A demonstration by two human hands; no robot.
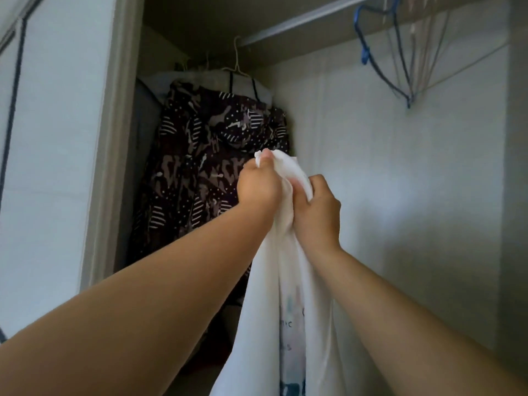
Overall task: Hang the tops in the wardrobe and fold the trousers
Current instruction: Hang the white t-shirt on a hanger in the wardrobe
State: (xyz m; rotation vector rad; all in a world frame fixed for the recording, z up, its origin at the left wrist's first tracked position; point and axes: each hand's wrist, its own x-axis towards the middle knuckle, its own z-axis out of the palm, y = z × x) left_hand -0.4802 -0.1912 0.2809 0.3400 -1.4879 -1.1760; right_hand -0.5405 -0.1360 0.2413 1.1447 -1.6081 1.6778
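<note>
Inside wardrobe [400, 167], left hand [258, 187] and right hand [317, 215] bunch white top [271, 295].

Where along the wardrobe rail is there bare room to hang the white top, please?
The rail is bare between the hanger of the patterned garment on the left and the bunch of empty hangers on the right, with open space below for the white top. The left end is crowded: clothes hang packed behind the patterned garment.
</note>
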